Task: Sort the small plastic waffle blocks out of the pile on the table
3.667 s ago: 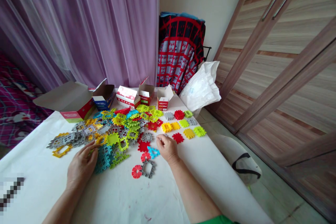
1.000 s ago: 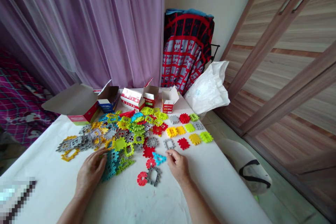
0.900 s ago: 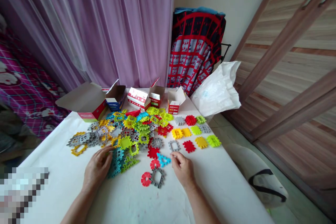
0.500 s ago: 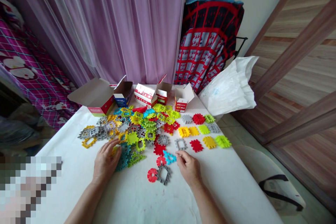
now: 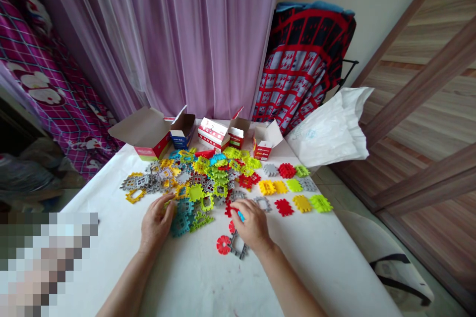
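My left hand (image 5: 158,218) rests at the near left edge of a pile of plastic interlocking building pieces (image 5: 203,173). Its fingers curve loosely over a yellow piece (image 5: 170,207), the thumb apart. My right hand (image 5: 251,223) is closed, fingertips bent down over a red square piece and a blue piece (image 5: 241,216), mostly hidden underneath. What the fingers grip cannot be made out. Just below the right hand lie a dark grey frame piece (image 5: 238,244) and a red notched disc (image 5: 223,245). Teal pieces (image 5: 182,218) lie beside the left hand.
Sorted stacks of square pieces, such as a red one (image 5: 284,207) and a yellow one (image 5: 302,203), sit in rows at the right. Several small cardboard boxes (image 5: 213,133) line the table's back edge. A white bag (image 5: 330,129) stands beyond the right corner of the white table (image 5: 208,287).
My right hand has moved left and a little forward, from beside the blue piece to over it and the red square. My left hand stays by the pile. The view has shifted slightly.
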`<control>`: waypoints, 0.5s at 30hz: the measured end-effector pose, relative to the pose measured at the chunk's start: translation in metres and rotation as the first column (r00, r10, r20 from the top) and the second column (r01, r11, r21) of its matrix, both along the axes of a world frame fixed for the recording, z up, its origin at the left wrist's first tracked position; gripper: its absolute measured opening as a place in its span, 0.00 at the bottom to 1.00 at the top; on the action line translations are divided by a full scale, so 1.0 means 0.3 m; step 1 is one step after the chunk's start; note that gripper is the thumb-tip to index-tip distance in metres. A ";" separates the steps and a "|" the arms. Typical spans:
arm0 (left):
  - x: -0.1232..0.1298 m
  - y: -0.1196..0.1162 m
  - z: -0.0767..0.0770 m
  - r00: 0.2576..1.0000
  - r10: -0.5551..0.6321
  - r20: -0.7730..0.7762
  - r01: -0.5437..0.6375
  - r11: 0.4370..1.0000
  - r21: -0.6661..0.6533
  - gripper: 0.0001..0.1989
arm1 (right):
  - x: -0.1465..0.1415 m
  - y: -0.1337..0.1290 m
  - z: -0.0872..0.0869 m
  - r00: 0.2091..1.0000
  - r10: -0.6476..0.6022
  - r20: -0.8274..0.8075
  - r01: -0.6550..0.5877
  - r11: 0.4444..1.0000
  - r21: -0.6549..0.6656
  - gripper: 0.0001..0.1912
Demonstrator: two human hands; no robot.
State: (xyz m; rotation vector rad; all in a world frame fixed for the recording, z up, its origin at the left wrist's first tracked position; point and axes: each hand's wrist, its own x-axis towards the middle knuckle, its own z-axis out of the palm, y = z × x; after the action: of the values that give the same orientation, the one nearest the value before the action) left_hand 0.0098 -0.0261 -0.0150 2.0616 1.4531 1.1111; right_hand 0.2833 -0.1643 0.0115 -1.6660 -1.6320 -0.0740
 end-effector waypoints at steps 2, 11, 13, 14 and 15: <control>-0.006 0.002 -0.009 0.999 0.032 0.039 -0.031 0.999 -0.021 0.23 | -0.058 0.075 0.049 0.996 0.079 0.050 -0.076 0.995 -0.059 0.12; 0.001 0.001 -0.028 0.990 0.053 0.133 -0.043 0.996 -0.076 0.23 | -0.183 0.275 0.131 0.948 0.247 0.202 -0.173 0.929 -0.326 0.22; 0.003 0.001 -0.030 0.989 0.052 0.141 -0.041 0.996 -0.081 0.23 | -0.183 0.286 0.129 0.939 0.262 0.221 -0.176 0.921 -0.347 0.23; 0.003 0.001 -0.030 0.988 0.051 0.143 -0.040 0.996 -0.083 0.23 | -0.182 0.290 0.128 0.935 0.269 0.229 -0.177 0.918 -0.354 0.22; 0.003 0.001 -0.030 0.988 0.051 0.145 -0.039 0.996 -0.084 0.23 | -0.182 0.294 0.127 0.932 0.275 0.237 -0.179 0.916 -0.359 0.21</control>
State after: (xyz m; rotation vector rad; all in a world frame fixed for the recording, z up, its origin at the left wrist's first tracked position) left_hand 0.0107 -0.0258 -0.0240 1.8598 1.4536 1.1753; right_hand 0.2286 -0.0762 0.0495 -1.7562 -2.1471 0.0916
